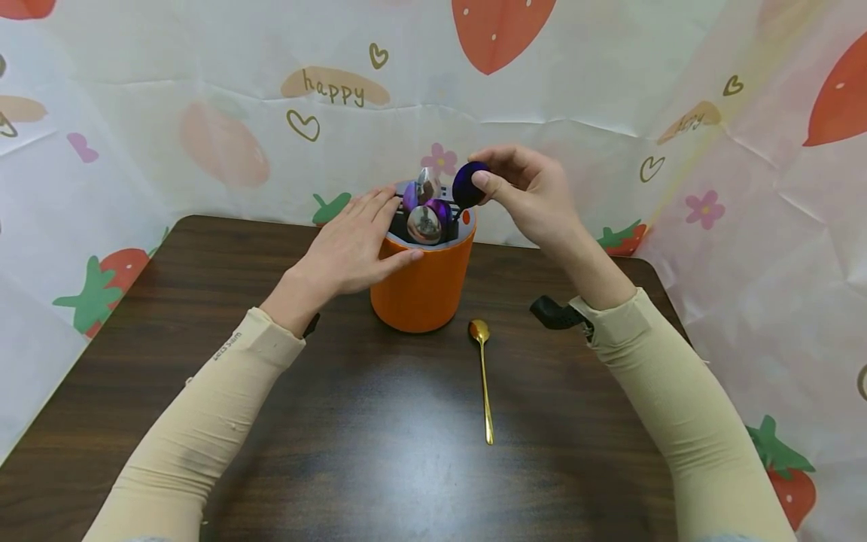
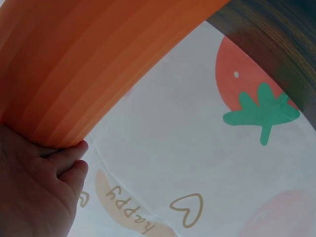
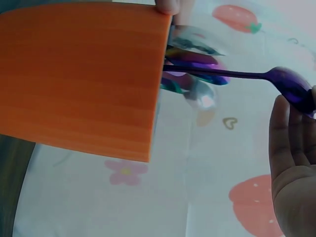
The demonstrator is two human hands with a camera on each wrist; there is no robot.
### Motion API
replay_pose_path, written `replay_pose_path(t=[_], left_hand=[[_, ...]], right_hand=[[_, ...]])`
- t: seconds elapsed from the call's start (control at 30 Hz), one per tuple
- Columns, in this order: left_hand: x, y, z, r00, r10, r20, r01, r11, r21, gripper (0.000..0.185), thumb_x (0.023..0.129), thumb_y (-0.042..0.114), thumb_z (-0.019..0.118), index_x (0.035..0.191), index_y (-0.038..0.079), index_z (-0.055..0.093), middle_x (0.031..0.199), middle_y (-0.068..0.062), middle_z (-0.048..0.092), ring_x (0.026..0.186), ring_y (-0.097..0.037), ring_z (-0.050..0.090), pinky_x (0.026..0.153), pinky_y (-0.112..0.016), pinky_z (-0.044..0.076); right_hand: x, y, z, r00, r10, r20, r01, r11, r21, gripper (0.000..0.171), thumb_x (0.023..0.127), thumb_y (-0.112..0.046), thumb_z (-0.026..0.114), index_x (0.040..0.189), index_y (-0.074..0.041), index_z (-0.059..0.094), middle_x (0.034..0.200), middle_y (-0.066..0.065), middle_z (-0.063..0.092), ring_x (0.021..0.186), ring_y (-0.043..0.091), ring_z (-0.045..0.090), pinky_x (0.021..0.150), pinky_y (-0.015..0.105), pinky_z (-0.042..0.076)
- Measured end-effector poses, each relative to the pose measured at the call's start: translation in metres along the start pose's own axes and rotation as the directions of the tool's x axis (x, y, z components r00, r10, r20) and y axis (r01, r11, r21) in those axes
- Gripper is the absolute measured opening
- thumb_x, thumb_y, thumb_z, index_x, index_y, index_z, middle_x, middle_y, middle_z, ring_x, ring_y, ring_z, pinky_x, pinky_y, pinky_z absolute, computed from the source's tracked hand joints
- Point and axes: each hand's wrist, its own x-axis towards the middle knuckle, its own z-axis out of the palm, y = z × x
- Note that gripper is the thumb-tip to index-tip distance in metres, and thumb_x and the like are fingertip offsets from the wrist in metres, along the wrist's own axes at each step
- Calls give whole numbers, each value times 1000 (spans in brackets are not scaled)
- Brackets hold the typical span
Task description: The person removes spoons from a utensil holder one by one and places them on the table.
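The right hand (image 1: 535,192) pinches the bowl of a glossy purple spoon (image 1: 469,184) between thumb and fingertips, its slim handle slanting down into the orange utensil holder (image 1: 423,282); the pinch at the bowl end gives control of the tilt. The left hand (image 1: 352,245) lies flat-fingered against the holder's rim and side, apparently bracing it. Inside stand other mirror-bright spoons (image 1: 425,222), silver and violet. The holder is a smooth matte cylinder on a dark wood-grain table (image 1: 203,421), where a thin gold spoon (image 1: 484,376) lies just in front of it
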Motion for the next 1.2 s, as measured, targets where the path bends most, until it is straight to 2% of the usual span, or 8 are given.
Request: replay_pose_path(t=[0.2,0.57,0.77,1.03,1.2], left_hand=[[0,1,0,1000,-14,20,13,1000,7,101,98,77,40,164,2,24,174,-12,15,160,-32,13,129,-51,9],[0,1,0,1000,-8,11,7,1000,9,101,98,77,40,164,2,25,173,-12,16,160,-32,14,129,-52,11],[-1,1,0,1000,-11,15,10,1000,8,102,98,78,39,164,2,25,174,-12,15,160,-32,13,129,-52,11],[-1,0,-1,1000,-10,19,10,1000,8,102,98,78,38,164,2,24,174,-12,14,160,-31,12,129,-52,10],[-1,0,-1,1000,-9,19,8,1000,13,102,98,78,38,164,2,24,174,-12,15,160,-31,12,129,-52,12]], right_hand=[[-1,-7,-3,998,-55,-20,54,998,-19,21,99,7,65,119,8,69,102,8,71,84,24,68,79,29,60],[-1,-21,-7,985,-147,-89,153,986,63,21,97,12,63,113,4,73,98,6,72,79,21,66,76,28,60],[-2,-30,-11,980,-161,-119,177,974,139,17,98,6,66,113,3,74,98,6,71,77,19,66,76,28,60],[-4,-42,-17,969,-165,-183,201,960,197,17,98,9,64,112,4,73,95,10,71,77,19,70,76,30,61],[-8,-51,-21,961,-154,-228,213,941,264,15,95,6,70,109,7,72,91,15,71,75,23,71,75,31,61]])
